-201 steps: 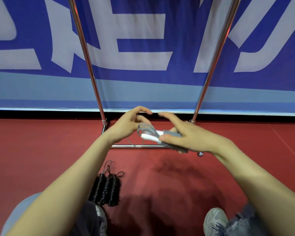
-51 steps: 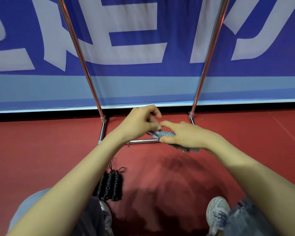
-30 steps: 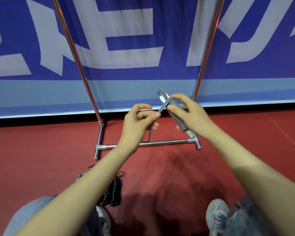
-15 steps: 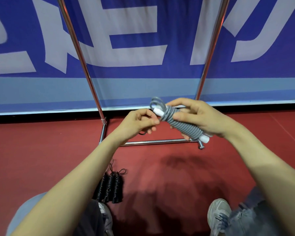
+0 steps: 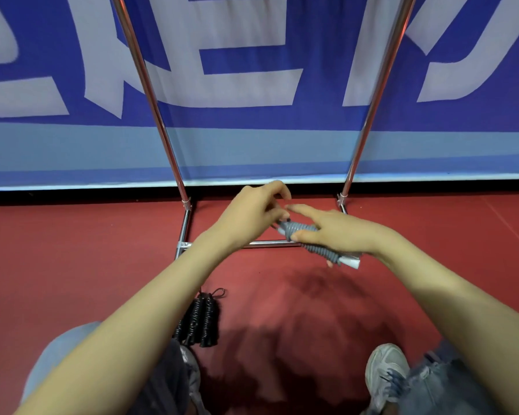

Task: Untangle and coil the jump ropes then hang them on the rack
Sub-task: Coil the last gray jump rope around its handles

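Low over the red floor (image 5: pixel 72 265), in front of the rack (image 5: pixel 150 94), both hands meet around one bundle. The right hand (image 5: pixel 342 232) grips the grey jump rope (image 5: pixel 298 227), which is wound into a tight bundle lying slantwise across the palm: the thumb presses along its near side, the index finger reaches straight out over the top, and another fingertip shows from underneath near the lower end. A white handle end (image 5: pixel 349 262) sticks out of the wrapping at that lower right end. The left hand (image 5: pixel 249 211) is curled, its fingertips right against the bundle's upper left end; whether they pinch a strand there or only touch it I cannot tell, since the hand's own back covers the spot. The bundle is held in the air, just above the rack's chrome bottom bar (image 5: pixel 267 243), touching no part of the frame. Of the rack only that bar, its side foot and the two slanting poles are in view; the upper part where things would hang lies outside the frame, so what it carries cannot be told. The black jump rope (image 5: pixel 201 322) lies coiled on the floor well below the hands, beside the person's left knee in grey-blue jeans (image 5: pixel 57 354), with a small loop of cord poking out at its top. A pale sneaker (image 5: pixel 387 372) shows at the lower right. Behind the rack runs a blue banner (image 5: pixel 252 139) with large white characters.
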